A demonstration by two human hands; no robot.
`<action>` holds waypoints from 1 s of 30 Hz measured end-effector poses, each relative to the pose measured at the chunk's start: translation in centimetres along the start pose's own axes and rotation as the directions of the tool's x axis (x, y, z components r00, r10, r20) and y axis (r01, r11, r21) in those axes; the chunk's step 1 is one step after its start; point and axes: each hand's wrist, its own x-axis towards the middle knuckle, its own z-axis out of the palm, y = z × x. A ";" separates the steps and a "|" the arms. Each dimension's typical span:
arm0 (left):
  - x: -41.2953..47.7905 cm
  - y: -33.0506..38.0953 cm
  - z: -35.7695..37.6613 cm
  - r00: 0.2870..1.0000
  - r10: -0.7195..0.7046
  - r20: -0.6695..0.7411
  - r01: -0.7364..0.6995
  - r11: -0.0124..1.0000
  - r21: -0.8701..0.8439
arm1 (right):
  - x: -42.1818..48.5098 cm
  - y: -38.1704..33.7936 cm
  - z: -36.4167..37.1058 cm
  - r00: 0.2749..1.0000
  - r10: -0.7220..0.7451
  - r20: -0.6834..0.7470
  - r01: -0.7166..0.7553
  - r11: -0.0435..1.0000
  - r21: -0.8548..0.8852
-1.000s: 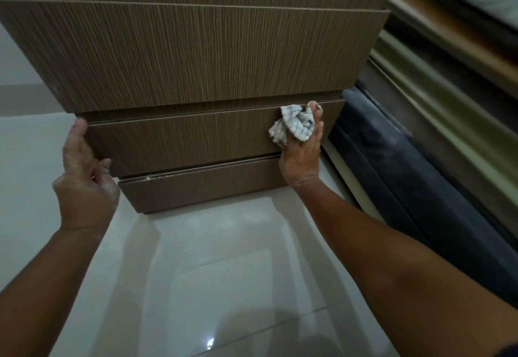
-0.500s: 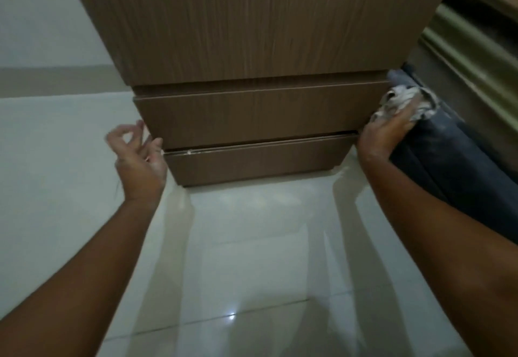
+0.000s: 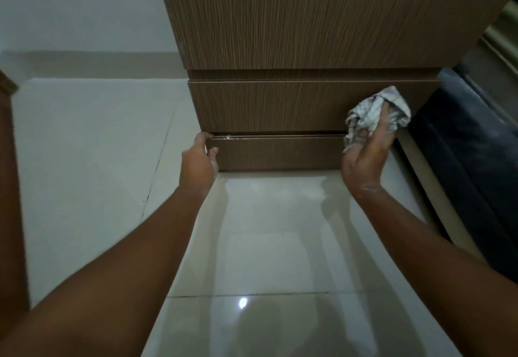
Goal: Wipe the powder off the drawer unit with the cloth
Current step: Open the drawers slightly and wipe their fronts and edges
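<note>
My left hand (image 3: 199, 163) pinches the bottom drawer's (image 3: 280, 153) left corner; my right hand (image 3: 367, 154) clutches the checked cloth (image 3: 375, 112) at its right end. Powder (image 3: 228, 138) lines the top edge: I should wipe leftward, pressing firmly.

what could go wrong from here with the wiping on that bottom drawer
The left hand has its fingers hooked at the corner of the bottom drawer, in the gap under the drawer above; they could get pinched if it closes. White powder sits along that drawer's top edge, so a swipe with the bunched cloth in the right hand may push it onto the glossy floor or into the gap.
</note>
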 end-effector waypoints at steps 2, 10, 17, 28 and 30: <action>0.1 0.4 -0.1 0.999 -0.032 0.010 0.032 0.999 0.021 | -0.8 -1.2 1.1 0.996 -0.041 0.073 0.039 0.999 0.019; -2.5 0.2 -1.1 0.999 0.008 -0.049 -0.010 0.999 -0.045 | -3.1 -5.4 5.4 0.955 -0.153 0.253 0.119 0.983 0.143; -3.5 0.1 -1.5 0.996 0.013 -0.083 -0.023 0.993 -0.117 | -5.7 -8.8 9.7 0.808 -0.083 0.583 0.099 0.995 0.005; -2.7 -0.5 -1.7 0.997 0.078 -0.012 -0.077 0.996 0.051 | -8.8 -9.8 14.9 0.771 -0.232 0.593 0.473 0.832 -0.289; -2.8 -0.2 -1.5 0.996 0.081 -0.032 -0.080 0.996 0.048 | -9.0 -9.4 15.1 0.795 -0.246 0.554 0.468 0.830 -0.303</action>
